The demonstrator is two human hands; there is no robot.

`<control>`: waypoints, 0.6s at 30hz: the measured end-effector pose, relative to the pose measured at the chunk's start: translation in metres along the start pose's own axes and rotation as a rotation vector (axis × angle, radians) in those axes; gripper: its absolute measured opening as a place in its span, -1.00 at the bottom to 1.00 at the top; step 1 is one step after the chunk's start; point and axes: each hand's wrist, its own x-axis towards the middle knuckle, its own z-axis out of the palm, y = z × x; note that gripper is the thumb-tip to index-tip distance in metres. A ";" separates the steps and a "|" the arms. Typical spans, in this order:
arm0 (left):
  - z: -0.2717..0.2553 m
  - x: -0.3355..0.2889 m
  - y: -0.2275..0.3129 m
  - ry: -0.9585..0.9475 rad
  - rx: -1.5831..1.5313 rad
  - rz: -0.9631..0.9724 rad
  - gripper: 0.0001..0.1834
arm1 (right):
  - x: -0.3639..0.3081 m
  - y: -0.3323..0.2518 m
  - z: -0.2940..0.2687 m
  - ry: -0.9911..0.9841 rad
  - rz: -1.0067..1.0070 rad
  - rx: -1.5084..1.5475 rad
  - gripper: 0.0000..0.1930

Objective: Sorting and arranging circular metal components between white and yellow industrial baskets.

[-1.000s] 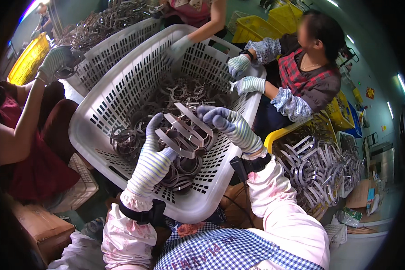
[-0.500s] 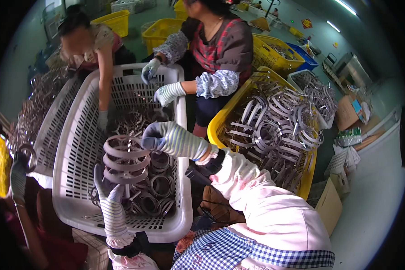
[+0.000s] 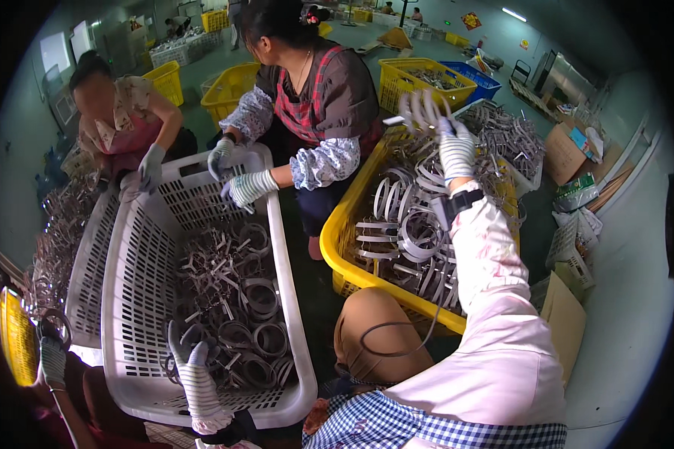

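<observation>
A: In the head view, what was held by the hands?

B: A stack of metal rings (image 3: 424, 112) was held at the fingertips of the right hand (image 3: 457, 153), above the far part of the yellow basket (image 3: 344, 266). The stack was blurred, so the exact grip could not be told. The left hand (image 3: 195, 370) was held over the near part of the white basket (image 3: 297, 329), its fingers spread wide. Nothing was seen in it; whether the loose rings (image 3: 232, 284) beside it were touched could not be told.

A: What could be spoiled from there?

B: Beneath the stack, a ring pile (image 3: 397, 202) was heaped unevenly. If the stack were released at a tilt, it could be rolled over the far rim or tangled with the rings below. By so light a grip, part of it could also be let slip early.

A: And around the arm?

B: A dark cable (image 3: 362, 340) was looped between the knee and the right wrist; it could be snagged on the rim or on a ring end if the arm were drawn back carelessly.
</observation>
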 end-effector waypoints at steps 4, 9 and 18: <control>-0.010 0.005 -0.011 -0.003 -0.011 -0.014 -0.07 | 0.034 0.051 -0.040 0.111 0.060 -0.495 -0.53; -0.008 0.005 -0.010 -0.005 0.036 -0.014 -0.13 | 0.055 0.072 -0.053 0.174 0.271 -0.492 -0.50; -0.005 0.005 -0.012 0.006 0.031 -0.028 -0.17 | 0.087 0.103 -0.033 0.087 0.100 -0.506 -0.63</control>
